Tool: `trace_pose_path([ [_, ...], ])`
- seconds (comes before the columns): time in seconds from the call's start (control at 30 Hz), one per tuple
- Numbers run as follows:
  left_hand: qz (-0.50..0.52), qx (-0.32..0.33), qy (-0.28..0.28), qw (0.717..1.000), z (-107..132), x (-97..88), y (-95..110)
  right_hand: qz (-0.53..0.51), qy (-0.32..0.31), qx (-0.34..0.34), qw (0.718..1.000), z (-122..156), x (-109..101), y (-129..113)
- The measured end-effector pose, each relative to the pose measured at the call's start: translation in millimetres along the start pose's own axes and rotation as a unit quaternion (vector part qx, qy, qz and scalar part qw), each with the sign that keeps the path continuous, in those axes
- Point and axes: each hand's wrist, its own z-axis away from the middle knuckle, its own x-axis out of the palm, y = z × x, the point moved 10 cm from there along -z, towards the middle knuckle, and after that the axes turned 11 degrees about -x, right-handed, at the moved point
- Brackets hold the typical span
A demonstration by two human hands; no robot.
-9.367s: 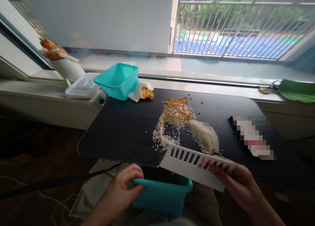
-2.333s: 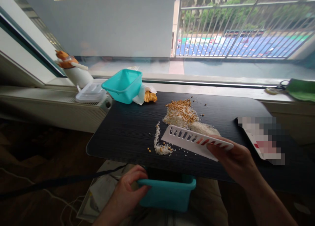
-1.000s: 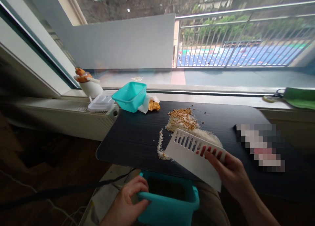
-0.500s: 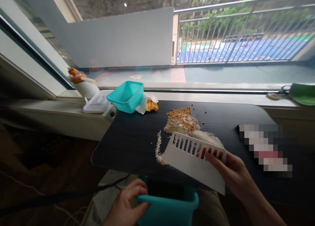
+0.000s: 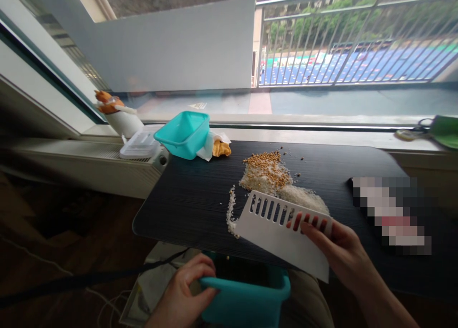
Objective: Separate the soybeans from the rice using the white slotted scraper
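Note:
My right hand (image 5: pixel 341 254) grips a white slotted plastic scraper (image 5: pixel 282 232), its lower edge standing on the black table (image 5: pixel 186 204) near the front edge. A pile of white rice (image 5: pixel 304 197) topped with yellow beans (image 5: pixel 266 163) lies just behind the scraper. A thin line of grains (image 5: pixel 231 213) runs along the scraper's left end. My left hand (image 5: pixel 182 292) is closed on the rim of a teal tub (image 5: pixel 246 299) held below the table's front edge, under the scraper.
A second teal tub (image 5: pixel 183 133) sits tilted at the table's back left, beside crumpled wrapping (image 5: pixel 216 146), a clear lidded box (image 5: pixel 140 144) and a white cup (image 5: pixel 119 118). A blurred flat object (image 5: pixel 391 213) lies at the right. A dark cable (image 5: pixel 89 280) runs below.
Over the last second the scraper has slid slightly toward the front edge, dragging the small grain line with it. My left hand keeps the tub under the edge.

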Motion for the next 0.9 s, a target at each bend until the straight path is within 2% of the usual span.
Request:
trace_pose_path([
  [0.33,0.008,0.006,-0.006,1.0,2,1.1,2,0.035,-0.004,0.017,0.999,12,-9,9],
  [0.6,0.014,0.013,-0.017,1.0,1,9.9,4,0.054,-0.018,0.016,0.998,20,-23,13],
  [0.67,0.017,0.017,-0.018,1.0,1,10.5,6,0.042,0.001,0.032,0.999,19,-29,15],
  [0.8,0.012,0.008,-0.018,1.0,0,11.5,5,0.005,0.1,0.024,0.995,8,-51,10],
  [0.9,0.007,0.006,-0.022,1.0,-1,13.4,5,0.007,0.102,-0.007,0.995,-4,-50,5],
])
